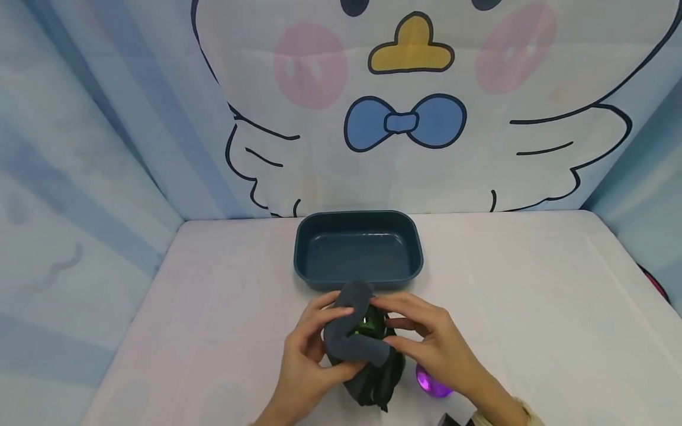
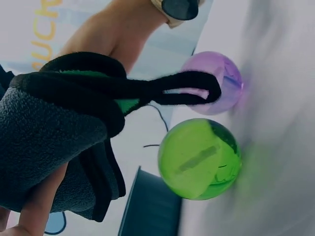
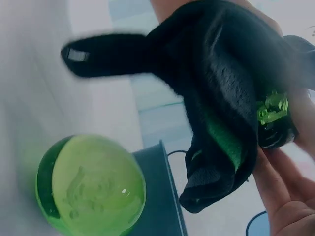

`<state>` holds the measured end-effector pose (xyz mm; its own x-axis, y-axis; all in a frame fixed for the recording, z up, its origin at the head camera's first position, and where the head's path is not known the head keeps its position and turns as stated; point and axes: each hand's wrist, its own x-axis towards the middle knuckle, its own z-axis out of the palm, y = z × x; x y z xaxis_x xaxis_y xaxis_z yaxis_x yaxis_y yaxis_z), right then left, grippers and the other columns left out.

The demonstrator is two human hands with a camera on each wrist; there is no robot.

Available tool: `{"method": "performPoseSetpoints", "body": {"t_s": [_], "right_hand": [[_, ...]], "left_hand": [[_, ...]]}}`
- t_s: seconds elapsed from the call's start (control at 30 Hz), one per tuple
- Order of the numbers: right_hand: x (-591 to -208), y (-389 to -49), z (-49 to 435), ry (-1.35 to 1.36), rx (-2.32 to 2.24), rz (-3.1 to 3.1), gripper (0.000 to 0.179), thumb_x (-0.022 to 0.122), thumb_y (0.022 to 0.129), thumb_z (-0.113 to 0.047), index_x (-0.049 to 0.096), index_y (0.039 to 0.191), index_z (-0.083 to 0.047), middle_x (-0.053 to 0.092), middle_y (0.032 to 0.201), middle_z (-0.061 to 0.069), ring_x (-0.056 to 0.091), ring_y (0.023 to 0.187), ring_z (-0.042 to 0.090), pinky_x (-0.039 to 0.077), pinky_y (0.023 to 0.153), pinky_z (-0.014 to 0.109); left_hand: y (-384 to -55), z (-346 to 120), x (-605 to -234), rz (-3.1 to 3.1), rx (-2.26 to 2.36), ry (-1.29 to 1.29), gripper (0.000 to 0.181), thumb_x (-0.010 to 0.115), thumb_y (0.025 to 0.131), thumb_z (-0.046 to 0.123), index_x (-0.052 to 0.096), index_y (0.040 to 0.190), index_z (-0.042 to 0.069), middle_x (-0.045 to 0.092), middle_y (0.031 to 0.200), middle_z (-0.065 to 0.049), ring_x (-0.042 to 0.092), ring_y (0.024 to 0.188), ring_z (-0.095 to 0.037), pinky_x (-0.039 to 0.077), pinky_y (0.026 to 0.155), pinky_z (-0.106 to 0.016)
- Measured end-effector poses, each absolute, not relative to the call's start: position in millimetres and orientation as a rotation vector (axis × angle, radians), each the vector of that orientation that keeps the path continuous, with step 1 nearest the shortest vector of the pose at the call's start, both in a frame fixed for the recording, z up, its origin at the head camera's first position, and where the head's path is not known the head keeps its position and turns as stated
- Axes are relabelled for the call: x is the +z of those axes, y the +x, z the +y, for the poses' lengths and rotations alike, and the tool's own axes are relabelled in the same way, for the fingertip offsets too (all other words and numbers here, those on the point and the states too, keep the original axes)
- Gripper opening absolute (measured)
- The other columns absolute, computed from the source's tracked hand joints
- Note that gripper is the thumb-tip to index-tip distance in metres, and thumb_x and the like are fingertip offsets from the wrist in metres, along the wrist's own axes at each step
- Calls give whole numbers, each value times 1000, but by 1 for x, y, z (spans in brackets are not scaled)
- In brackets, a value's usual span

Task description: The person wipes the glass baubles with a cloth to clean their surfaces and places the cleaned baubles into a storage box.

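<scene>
On the left, over the pale worktop (image 1: 213,307), my left grip (image 1: 306,361) is partly curled: fingers lie over the upper edge of the dark grey cloth piece (image 1: 341,343) and my thumb presses its lower edge, so the fabric is pinched between them with a fair gap from fingertip to thumb. I have the cloth piece raised off the worktop, on the near side of the dark teal tray (image 1: 359,248). It is black-trimmed with green on its inside, and a black loop (image 2: 184,78) hangs from it. Beneath it a clear green ball (image 2: 192,164) rests on the worktop. Something glossy green (image 3: 273,109) shows in the curve of the fabric; I cannot tell whether my fingers touch it. Further right, my right grip (image 1: 428,328) is bent inward, fingertips at the cloth's upper edge and thumb at its lower right end, nipping the fabric with the fingers slightly apart. Just beside that hand, partly covered by it, a purple ball (image 1: 433,383) sits on the worktop.
</scene>
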<state>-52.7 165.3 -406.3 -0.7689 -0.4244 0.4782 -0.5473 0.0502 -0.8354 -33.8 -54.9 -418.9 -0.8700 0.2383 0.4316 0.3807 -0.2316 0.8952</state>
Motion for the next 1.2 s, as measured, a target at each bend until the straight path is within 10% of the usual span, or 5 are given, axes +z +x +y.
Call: {"method": "performPoseSetpoints", "body": {"t_s": [1.2], "right_hand": [[-406, -53, 162, 1030, 1614, -2190, 56, 72, 80, 14, 62, 132, -4, 57, 131, 14, 60, 119, 13, 58, 85, 28]], "left_hand": [[-41, -56, -406, -1984, -2338, -651, 63, 82, 72, -8, 60, 130, 5, 43, 145, -13, 50, 130, -28, 56, 93, -38]]}}
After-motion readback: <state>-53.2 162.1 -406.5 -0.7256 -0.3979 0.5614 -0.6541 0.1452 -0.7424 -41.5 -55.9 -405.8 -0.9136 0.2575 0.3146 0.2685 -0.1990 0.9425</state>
